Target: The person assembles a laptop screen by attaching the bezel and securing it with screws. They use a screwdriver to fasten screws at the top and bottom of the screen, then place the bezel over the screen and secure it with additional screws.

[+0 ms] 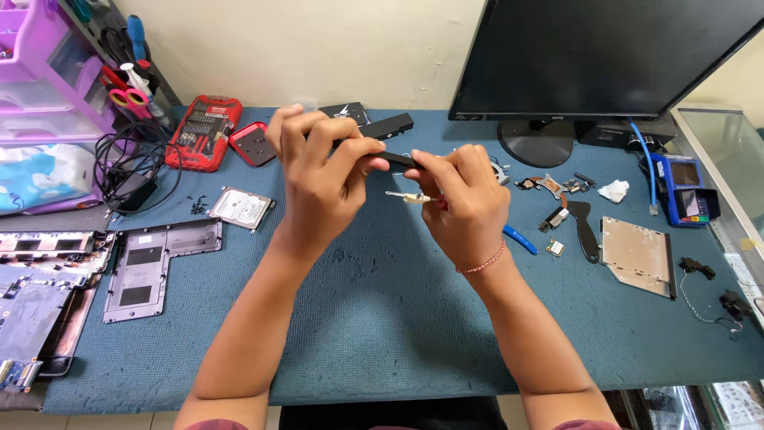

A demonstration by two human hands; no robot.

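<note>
Both hands raised above the blue mat [382, 318], in front of the monitor [605, 56]. Left hand [318, 171] pinches 1 end of a slim black strip [395, 159]; right hand [461, 199] fingers pinch its other end. Best done, I'd judge, with steady even grip, no twisting.

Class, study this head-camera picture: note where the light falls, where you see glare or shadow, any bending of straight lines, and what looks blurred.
Head view: even, soft daylight; the hands cast only a faint shadow on the blue mat. The glass surface at right shows pale glare. The monitor edges lean and the mat's front edge bows, a wide-lens effect. The small black part between the left hand and right hand is slightly soft.
</note>
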